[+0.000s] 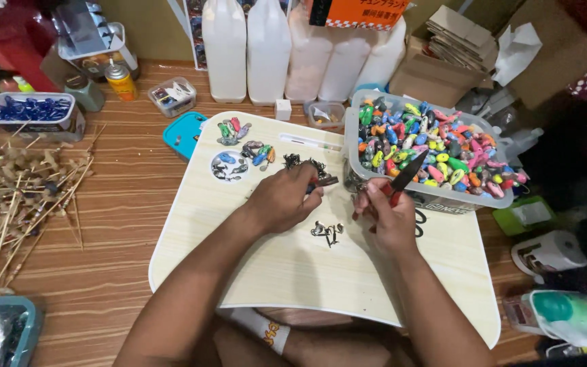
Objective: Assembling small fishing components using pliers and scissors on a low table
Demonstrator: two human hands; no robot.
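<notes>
Down on the pale lap table (293, 272), the left hand (281, 198) was curled shut around a small dark metal piece (323, 181), pinched at the fingertips just beside a heap of similar hooks (301, 163). The right hand (390, 216) was closed on red-handled pliers (406, 174), the dark nose pointing up toward the tub (436, 196) of bright lures. A few loose metal bits (327, 231) lay between the hands. That piece looked light, stiff and sharp, easily dropped; I judged it best held by its shank, clear of any point.
</notes>
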